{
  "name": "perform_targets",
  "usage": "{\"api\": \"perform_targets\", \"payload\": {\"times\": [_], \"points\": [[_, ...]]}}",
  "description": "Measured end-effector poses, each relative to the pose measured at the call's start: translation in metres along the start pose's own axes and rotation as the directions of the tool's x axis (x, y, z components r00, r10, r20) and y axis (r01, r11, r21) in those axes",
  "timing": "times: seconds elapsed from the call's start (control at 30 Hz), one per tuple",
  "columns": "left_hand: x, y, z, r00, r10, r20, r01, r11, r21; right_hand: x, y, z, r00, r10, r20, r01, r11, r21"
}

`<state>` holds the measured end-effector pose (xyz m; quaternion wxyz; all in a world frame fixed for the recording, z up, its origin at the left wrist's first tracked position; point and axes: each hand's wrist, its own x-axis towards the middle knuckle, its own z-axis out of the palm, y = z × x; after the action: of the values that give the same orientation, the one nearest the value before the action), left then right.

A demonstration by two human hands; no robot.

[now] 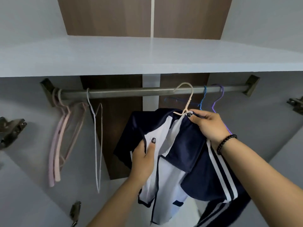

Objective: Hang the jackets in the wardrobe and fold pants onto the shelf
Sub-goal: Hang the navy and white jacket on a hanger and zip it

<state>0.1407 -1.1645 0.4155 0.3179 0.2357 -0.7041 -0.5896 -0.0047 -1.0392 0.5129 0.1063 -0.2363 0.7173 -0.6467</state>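
The navy-and-white zip track jacket [177,153] sits on a pale pink hanger [186,102], hook seemingly just at the grey metal rail [131,92]. Right hand [208,125] pinches the collar and hanger, left hand [144,158] grips the front panel. Pants unseen; white shelf [114,58] awaits.

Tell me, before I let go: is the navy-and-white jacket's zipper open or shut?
Open: the navy-and-white jacket front panels hang apart, zipper teeth exposed.

We look from head height, close in, facing forward and slightly down into the wardrobe, its rail [147,91] just ahead.
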Motion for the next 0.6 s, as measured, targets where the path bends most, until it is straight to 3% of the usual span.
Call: {"api": "perform_targets", "payload": {"times": [0.33,0.6], "points": [[0.031,-0.021,-0.009,0.994,-0.103,0.035,0.106,0.990,-0.098,0.054,0.008,0.036,0.992,0.115,-0.044,-0.115,0.993,0.006],[0.042,-0.028,0.006,0.985,-0.169,0.018,0.169,0.986,0.015,0.072,0.010,0.032,0.992,0.085,-0.093,-0.087,0.996,-0.015]]}}
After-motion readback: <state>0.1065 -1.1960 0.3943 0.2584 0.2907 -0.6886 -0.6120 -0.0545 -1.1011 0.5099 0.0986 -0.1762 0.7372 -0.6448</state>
